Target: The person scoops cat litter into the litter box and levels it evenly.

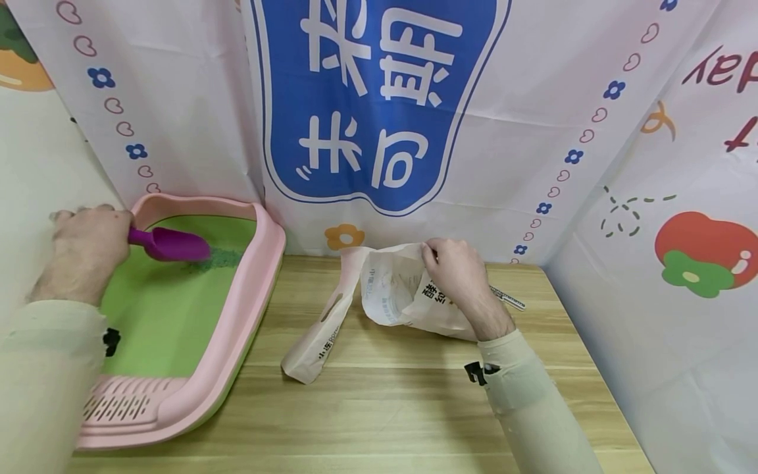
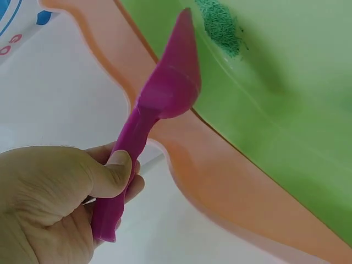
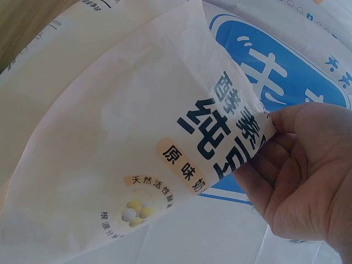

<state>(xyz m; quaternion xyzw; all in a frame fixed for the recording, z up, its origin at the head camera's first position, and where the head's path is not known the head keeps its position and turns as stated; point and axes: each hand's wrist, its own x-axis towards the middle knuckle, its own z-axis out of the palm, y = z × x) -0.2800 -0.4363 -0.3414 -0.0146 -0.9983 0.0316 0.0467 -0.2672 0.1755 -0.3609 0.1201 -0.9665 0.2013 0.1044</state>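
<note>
Sleeves, then hands on scoop, bag

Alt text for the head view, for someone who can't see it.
The left hand holds a purple scoop over a pink-rimmed green tray with green granules; the right hand grips an open bag on a wooden table.

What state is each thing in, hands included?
Left hand: gripping the scoop's handle.
Purple scoop: held over the tray.
Tray: upright, mostly bare inside.
Green pellets: a small heap in the tray.
Right hand: pinching the bag's edge.
Bag: open, on its side.
Bag strip: hanging at the bag's mouth; attachment unclear.
Slim tool: partly hidden behind the right wrist.
</note>
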